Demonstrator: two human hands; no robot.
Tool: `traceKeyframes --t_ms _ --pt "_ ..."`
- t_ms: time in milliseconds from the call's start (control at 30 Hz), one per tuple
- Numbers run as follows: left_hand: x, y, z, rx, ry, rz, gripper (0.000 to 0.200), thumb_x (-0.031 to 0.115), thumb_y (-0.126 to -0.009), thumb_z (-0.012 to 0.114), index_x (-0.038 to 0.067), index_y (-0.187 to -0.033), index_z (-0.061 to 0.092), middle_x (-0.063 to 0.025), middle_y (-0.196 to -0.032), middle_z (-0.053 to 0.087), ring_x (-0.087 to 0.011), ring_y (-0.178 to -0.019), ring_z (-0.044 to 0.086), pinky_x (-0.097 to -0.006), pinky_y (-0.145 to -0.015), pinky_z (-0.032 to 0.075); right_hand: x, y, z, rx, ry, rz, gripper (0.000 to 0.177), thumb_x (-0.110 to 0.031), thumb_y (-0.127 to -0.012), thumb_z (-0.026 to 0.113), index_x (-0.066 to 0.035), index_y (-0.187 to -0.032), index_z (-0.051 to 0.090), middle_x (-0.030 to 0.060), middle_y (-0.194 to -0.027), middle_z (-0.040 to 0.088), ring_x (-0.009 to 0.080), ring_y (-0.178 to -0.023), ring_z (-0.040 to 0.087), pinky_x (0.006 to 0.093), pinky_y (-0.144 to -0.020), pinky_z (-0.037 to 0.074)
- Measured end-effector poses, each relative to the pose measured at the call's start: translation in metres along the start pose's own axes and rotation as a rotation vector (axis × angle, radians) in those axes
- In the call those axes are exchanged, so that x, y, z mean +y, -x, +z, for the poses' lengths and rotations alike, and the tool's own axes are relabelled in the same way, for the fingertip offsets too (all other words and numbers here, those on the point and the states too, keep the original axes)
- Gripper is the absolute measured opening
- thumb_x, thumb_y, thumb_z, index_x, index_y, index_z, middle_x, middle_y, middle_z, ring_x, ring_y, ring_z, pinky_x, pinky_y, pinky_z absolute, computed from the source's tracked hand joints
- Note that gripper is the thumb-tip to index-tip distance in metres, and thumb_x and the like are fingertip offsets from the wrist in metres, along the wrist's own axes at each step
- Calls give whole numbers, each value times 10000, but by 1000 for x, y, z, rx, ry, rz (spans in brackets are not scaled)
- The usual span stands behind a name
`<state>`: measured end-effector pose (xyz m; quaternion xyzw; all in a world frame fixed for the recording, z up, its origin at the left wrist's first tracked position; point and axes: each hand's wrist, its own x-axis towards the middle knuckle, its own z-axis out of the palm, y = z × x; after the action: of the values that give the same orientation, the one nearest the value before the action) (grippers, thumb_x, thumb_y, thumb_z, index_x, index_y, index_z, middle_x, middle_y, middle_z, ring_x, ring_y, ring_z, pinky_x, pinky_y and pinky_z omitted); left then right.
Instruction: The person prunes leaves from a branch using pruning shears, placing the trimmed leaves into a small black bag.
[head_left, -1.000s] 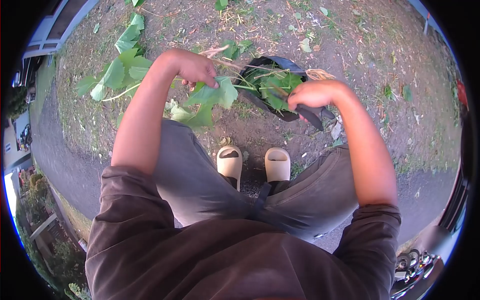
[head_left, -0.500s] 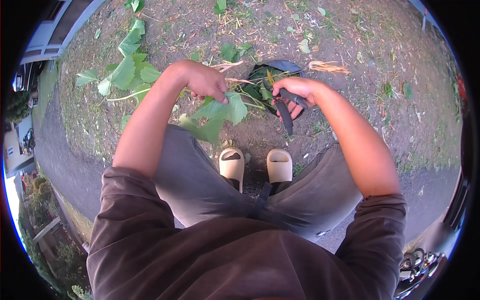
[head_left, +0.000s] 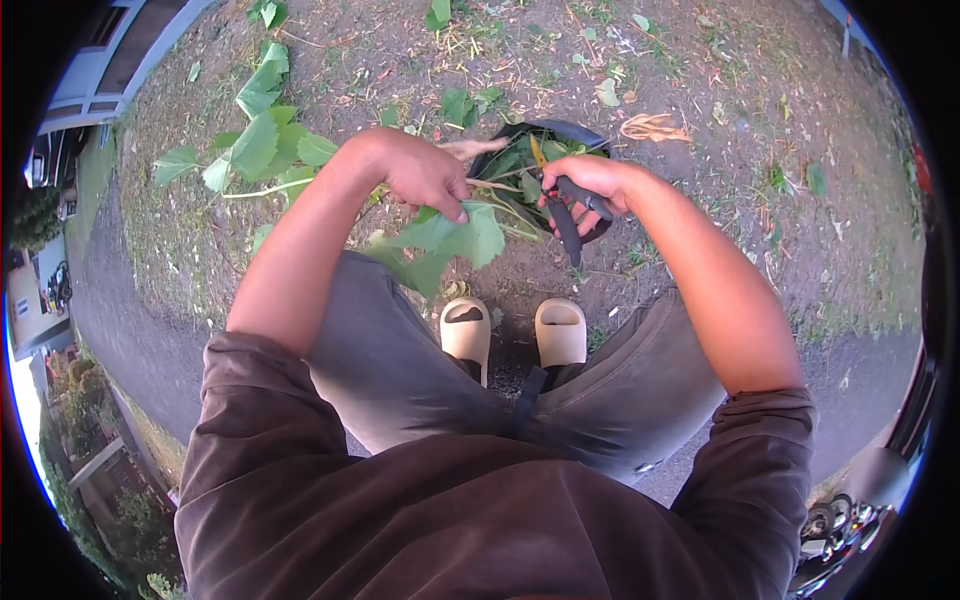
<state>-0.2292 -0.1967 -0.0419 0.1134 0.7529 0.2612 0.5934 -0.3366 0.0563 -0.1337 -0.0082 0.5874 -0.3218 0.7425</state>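
Observation:
My left hand is closed around a leafy vine, whose long stem and broad green leaves trail off to the left. One large leaf hangs below its fingers. In my right hand is a pair of pruning shears with dark handles and an orange-yellow part pointing up. Behind and beneath the shears stands a dark round container holding cut green leaves and stems. Several stems run from near my left hand toward its opening. My right fingers partly hide the shears and the container.
Bare soil with dry clippings surrounds the container. Pale dried strips lie to its right, and loose leaves lie beyond it. My feet in beige slides stand just in front. Paved ground runs along the left.
My left hand has shifted slightly right and down, drawing the vine and its hanging leaf toward the container. The right hand with the shears has barely moved.

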Motion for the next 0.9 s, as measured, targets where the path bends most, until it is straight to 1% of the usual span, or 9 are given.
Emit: traceKeyframes --t_ms 133,200,333,433,533,667,800,833,900 --pt "-2 -12 5 -40 23 68 440 380 -1047 602 3 -834 677 26 -622 490 -116 -585 443 -366 -548 382 -2 3 2 88 17 -47 370 -355 -902 606 -22 -1065 614 162 -934 695 327 -813 742 487 -754 633" --pt "-1 -10 6 -24 10 14 436 368 -1047 600 10 -807 666 24 -619 479 -119 -586 435 -375 -551 378 -2 -2 3 107 89 -45 337 -345 -900 609 -31 -1021 613 121 -885 680 285 -786 737 461 -707 628" --pt "-1 -1 1 5 12 29 434 362 -1044 604 13 -792 657 27 -617 479 -117 -578 435 -376 -547 374 10 -20 1 214 92 -139 310 -327 -915 605 -34 -1002 658 156 -919 719 274 -733 742 458 -686 626" --pt "-5 7 0 77 54 -29 431 363 -1041 610 17 -785 650 39 -617 485 -111 -567 439 -366 -540 371 7 -12 -1 110 99 -134 298 -309 -921 598 -41 -1038 654 160 -963 731 272 -772 752 455 -697 629" --pt "-13 19 -7 107 66 -38 427 381 -1041 617 34 -796 665 45 -619 497 -99 -572 453 -348 -526 378 -13 19 -2 -48 164 23 340 -316 -904 621 -22 -1073 633 167 -952 711 300 -827 750 432 -713 647" --pt "-20 37 -12 243 159 -70 435 452 -1036 630 72 -830 683 50 -642 512 -75 -605 476 -316 -518 413 -29 63 -26 23 310 -136 450 -363 -919 617 -14 -1199 656 188 -1023 736 300 -894 754 453 -777 639" --pt "-29 43 -15 369 232 -116 449 500 -1020 632 80 -877 697 54 -670 544 -87 -624 524 -301 -570 479 -31 104 -59 231 334 -290 437 -332 -941 573 -46 -1254 677 111 -956 766 213 -824 741 379 -697 580" --pt "-33 39 -14 458 254 -123 448 503 -1022 626 81 -889 700 49 -684 551 -89 -633 530 -303 -580 483 -27 108 -71 231 340 -288 437 -332 -941 573 -46 -1254 677 111 -956 766 213 -824 741 379 -697 580" --pt "-52 26 -19 536 256 -102 447 506 -1025 615 81 -907 691 33 -719 563 -91 -648 529 -315 -588 474 -20 110 -92 261 624 -59 388 -312 -931 575 -49 -1182 711 109 -906 769 205 -764 733 361 -670 578"
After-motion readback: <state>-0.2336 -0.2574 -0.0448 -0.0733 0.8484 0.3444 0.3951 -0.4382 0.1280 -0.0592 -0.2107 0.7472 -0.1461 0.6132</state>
